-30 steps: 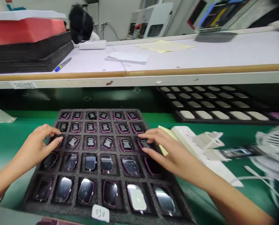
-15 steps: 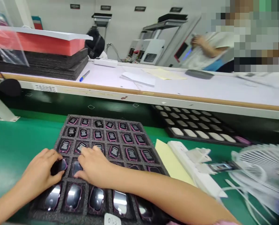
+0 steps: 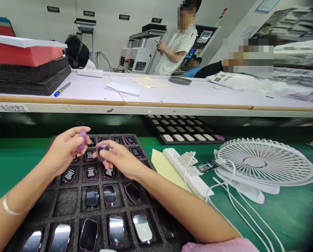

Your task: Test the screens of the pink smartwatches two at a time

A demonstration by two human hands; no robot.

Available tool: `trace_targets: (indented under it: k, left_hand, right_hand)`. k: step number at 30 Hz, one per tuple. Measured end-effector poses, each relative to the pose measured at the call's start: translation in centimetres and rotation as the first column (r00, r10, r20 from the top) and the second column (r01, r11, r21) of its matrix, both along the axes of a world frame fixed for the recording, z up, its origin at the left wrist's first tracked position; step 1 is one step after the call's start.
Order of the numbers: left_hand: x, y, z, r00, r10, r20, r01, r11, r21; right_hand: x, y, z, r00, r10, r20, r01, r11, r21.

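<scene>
A black foam tray (image 3: 67,201) lies in front of me on the green mat, its pockets filled with several small purple-rimmed watch cases. My left hand (image 3: 64,152) is raised over the tray's far left and pinches one purple case (image 3: 82,139) between thumb and fingers. My right hand (image 3: 118,159), reaching across the tray, pinches a second dark case (image 3: 102,151) just beside the left hand. Two pockets in the tray's middle left (image 3: 66,200) stand empty.
A white power strip (image 3: 188,173) and a yellow sheet (image 3: 165,168) lie right of the tray, then a white desk fan (image 3: 264,166) with cables. A second tray of pale parts (image 3: 182,129) sits under the shelf. Other people stand and sit beyond the shelf.
Both hands have lifted off the tray, each with a case pinched in it, and come together above the far rows. The head has tilted up and turned to the right.
</scene>
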State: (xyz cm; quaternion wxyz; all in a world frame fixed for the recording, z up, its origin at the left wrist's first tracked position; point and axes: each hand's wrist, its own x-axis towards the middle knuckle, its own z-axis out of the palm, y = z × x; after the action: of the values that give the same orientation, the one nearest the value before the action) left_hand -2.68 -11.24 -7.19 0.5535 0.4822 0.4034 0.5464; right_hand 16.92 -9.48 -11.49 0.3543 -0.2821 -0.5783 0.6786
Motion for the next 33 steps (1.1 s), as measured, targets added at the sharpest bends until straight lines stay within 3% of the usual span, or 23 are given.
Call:
trace_targets:
  k: [2,4,7,10,13,18,23,28,33]
  left_hand:
    - [1.3,1.8,-0.9,0.999,0.014,0.037,-0.009,0.992,-0.130]
    - [1.6,2.6,-2.0,1.000,0.012,0.022,-0.007,0.973,-0.231]
    - [1.2,2.5,-3.3,1.000,-0.004,-0.026,-0.004,0.962,-0.273]
    - [1.0,1.9,-3.9,0.992,0.033,-0.119,-0.058,0.975,-0.212]
    - [1.5,1.5,-4.4,0.957,0.122,-0.263,-0.138,0.990,-0.042]
    - [2.1,0.8,-5.7,0.887,0.123,-0.444,-0.079,0.990,0.117]
    - [2.3,0.2,-6.5,0.882,0.125,-0.454,-0.083,0.990,0.111]
    - [2.7,-0.1,-6.4,0.918,0.150,-0.368,-0.120,0.987,0.104]
    - [2.7,-0.2,-6.2,0.902,0.165,-0.398,-0.136,0.986,0.101]
  right_hand:
    - [1.0,1.4,-0.3,0.984,-0.120,-0.133,0.099,0.983,-0.153]
    - [1.6,2.1,-0.8,0.959,-0.160,-0.232,0.099,0.962,-0.253]
    - [1.8,2.3,-1.6,0.949,-0.151,-0.275,0.071,0.957,-0.281]
    - [1.7,2.2,-1.9,0.957,-0.129,-0.258,0.058,0.963,-0.263]
    - [1.7,1.9,-2.1,0.967,-0.089,-0.239,0.029,0.970,-0.243]
    - [1.7,1.3,-2.5,0.974,-0.031,-0.226,-0.024,0.971,-0.238]
    - [1.6,0.8,-2.6,0.970,-0.025,-0.242,-0.038,0.967,-0.251]
    - [1.5,0.6,-2.7,0.962,0.011,-0.273,-0.087,0.959,-0.268]
    - [1.6,0.7,-2.9,0.952,0.012,-0.307,-0.097,0.961,-0.261]
